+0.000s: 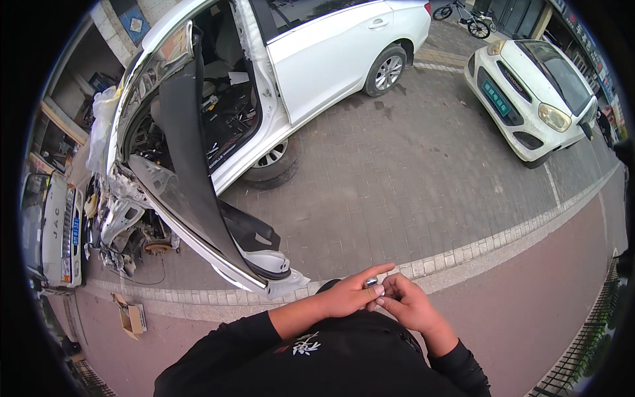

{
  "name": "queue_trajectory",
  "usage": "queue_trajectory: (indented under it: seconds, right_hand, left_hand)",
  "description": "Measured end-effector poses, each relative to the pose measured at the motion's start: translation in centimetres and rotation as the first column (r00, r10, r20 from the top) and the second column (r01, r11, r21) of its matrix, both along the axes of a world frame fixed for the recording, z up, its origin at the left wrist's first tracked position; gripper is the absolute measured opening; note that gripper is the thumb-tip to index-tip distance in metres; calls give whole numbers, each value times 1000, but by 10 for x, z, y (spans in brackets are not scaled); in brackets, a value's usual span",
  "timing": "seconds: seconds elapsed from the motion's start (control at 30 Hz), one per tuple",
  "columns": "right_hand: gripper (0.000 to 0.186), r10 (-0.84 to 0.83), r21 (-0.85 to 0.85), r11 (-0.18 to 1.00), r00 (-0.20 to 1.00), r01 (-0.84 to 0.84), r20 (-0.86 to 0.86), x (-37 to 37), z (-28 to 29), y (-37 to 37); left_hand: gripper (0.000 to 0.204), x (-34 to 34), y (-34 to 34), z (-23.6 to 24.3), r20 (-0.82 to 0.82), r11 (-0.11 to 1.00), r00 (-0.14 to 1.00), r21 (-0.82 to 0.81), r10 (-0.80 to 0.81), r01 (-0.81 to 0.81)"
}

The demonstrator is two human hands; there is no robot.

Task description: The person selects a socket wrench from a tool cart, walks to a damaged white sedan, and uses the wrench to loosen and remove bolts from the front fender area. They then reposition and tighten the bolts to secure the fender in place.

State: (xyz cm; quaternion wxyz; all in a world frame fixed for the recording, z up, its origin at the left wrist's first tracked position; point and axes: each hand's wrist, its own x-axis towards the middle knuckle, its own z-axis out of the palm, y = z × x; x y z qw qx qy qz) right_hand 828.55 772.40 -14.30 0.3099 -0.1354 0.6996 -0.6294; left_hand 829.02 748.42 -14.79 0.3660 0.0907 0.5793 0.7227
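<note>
Both my hands meet in front of my dark top, low in the middle of the view. My left hand (350,296) is closed round a small shiny metal piece (370,282), perhaps a socket, with its index finger pointing out to the right. Pressed against the same spot, my right hand (411,306) has its thumb and fingers pinched together at the metal piece's lower end. The fingers partly cover what lies between them. Ahead to the left stands a white car (324,53) with its front end stripped, its cabin laid open and its front door (178,205) swung out toward me.
A loose wheel (278,165) lies beside the car's sill. Wrecked front parts (132,218) and a cardboard box (130,316) are at the left. A white truck (56,228) stands at the far left, a small white car (536,99) at the right. Paving (370,185) stretches between.
</note>
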Motion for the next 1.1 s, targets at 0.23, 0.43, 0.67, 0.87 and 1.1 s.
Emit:
queue_trajectory:
  seconds: [0.23, 0.43, 0.67, 0.87, 1.1]
  right_hand:
    - [16, 217, -58, 973, 968, -225, -126, -150, 2, -18]
    - [18, 301, -156, 941, 954, -299, -11, -261, -3, -57]
    - [17, 671, -275, 729, 733, -627, 107, -409, -26, -163]
    - [15, 858, -305, 513, 494, -802, 144, -538, -50, -282]
    - [20, 850, -202, 489, 411, -849, 331, -612, -99, -451]
  left_hand:
    - [59, -92, 11, -13, 18, 943, 943, 9, 333, -333]
    - [49, -174, -8, -12, 94, 809, 808, 42, 581, -587]
    - [48, -256, -77, -18, 131, 579, 566, -98, 814, -810]
    - [47, -347, -135, -35, 138, 278, 265, -77, 954, -958]
    - [31, -388, -241, -67, 420, -155, -210, -162, 883, -975]
